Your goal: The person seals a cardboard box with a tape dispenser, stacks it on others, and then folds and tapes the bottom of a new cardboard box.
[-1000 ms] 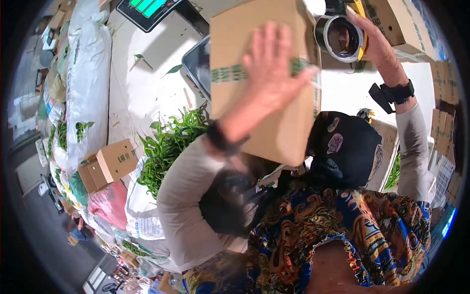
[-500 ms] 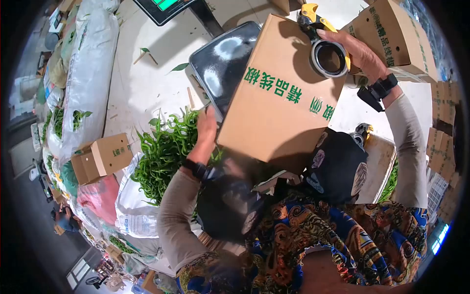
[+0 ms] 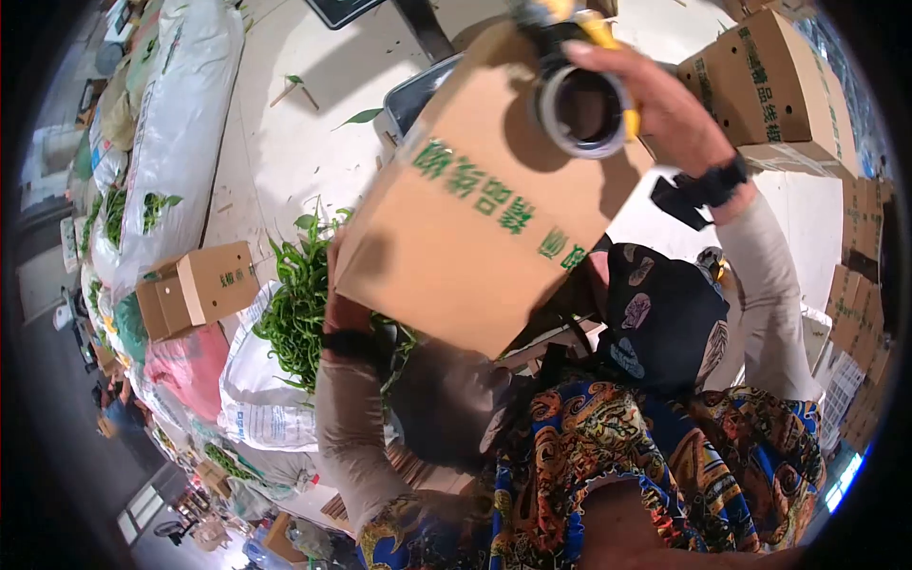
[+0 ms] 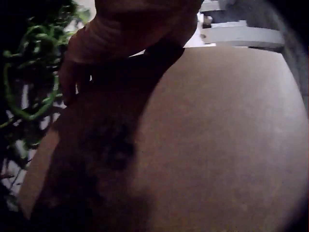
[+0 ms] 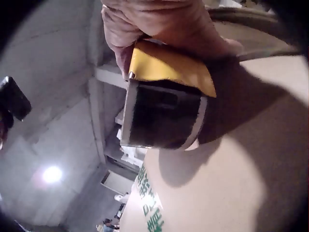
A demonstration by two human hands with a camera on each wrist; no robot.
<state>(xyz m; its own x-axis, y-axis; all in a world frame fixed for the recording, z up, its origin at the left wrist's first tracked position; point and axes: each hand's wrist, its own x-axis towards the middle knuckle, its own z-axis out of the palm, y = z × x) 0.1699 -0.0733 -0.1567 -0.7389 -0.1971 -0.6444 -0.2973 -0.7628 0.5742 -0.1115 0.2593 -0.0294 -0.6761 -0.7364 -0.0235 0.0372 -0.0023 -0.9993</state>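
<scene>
A closed cardboard carton [image 3: 456, 228] with green printing lies tilted in front of the person, partly over a dark scale platform [image 3: 410, 100]. The left hand [image 3: 344, 287] grips its left side, mostly hidden in the head view; the left wrist view shows that hand [image 4: 130, 36] bent over the carton's edge [image 4: 222, 125]. Above the carton's upper right part, the right hand [image 3: 665, 104] holds a yellow and black tape dispenser [image 3: 627, 123] with a roll in it. In the right wrist view the hand [image 5: 164, 21] is wrapped round the dispenser's yellow part [image 5: 169, 67].
Green peppers [image 3: 294, 318] are heaped in a white sack [image 3: 261, 404] at the left. An open small carton [image 3: 214, 283] and long white bags [image 3: 180, 123] are beyond. Another carton [image 3: 750, 85] stands at the upper right, near stacked boxes [image 3: 860, 228].
The carton has shifted left and turned, covering more of the scale platform. The left hand has gone from flat on its top to its left side. The right hand and dispenser have moved left.
</scene>
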